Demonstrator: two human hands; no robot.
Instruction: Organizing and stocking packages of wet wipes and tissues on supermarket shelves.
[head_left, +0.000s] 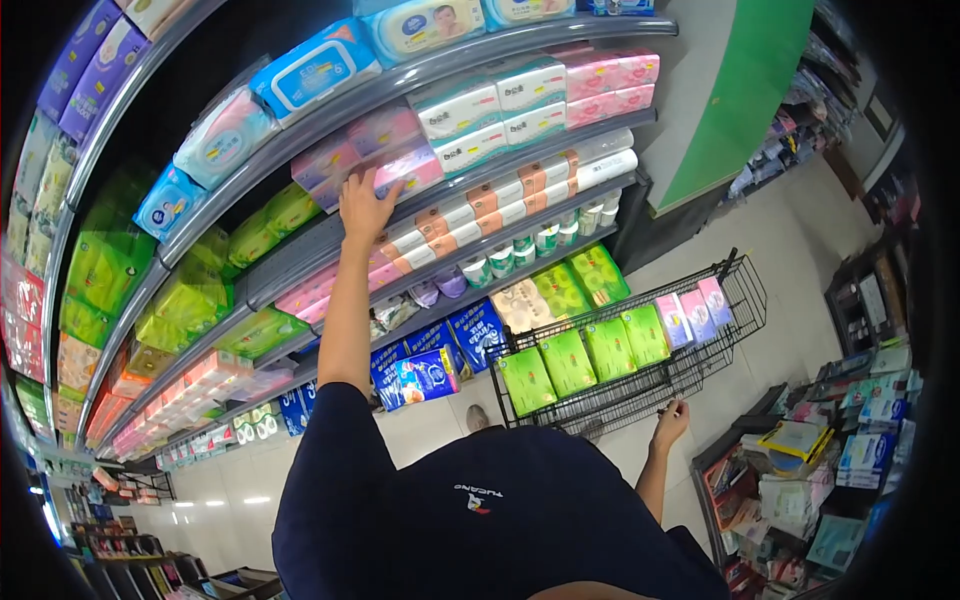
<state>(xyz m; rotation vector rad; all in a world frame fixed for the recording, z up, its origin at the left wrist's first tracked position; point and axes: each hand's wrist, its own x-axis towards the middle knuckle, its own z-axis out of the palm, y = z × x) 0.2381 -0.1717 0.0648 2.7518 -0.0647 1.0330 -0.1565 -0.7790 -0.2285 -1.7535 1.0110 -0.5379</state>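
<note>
My left hand (366, 204) reaches to a middle shelf, its fingers spread against the front of pink and purple tissue packs (409, 169). Thumb and fingers are apart, touching the packs' faces. Left of it on the same shelf lie green tissue packs (274, 225). Low on the right, my right hand (672, 424) is beside the near side of a black wire cart (720, 352). Its fingers are curled, with something small and dark at the tips; whether that is held is unclear. Several green tissue packs (571, 365) and pink-purple packs (688, 315) stand in the cart.
White tissue packs (459, 124) are stacked to the right of my left hand. Wet-wipe packs (315, 71) line the shelf above, paper rolls (510, 199) the one below. Blue packs (416, 377) sit at floor level. A loaded display (802, 480) stands at right.
</note>
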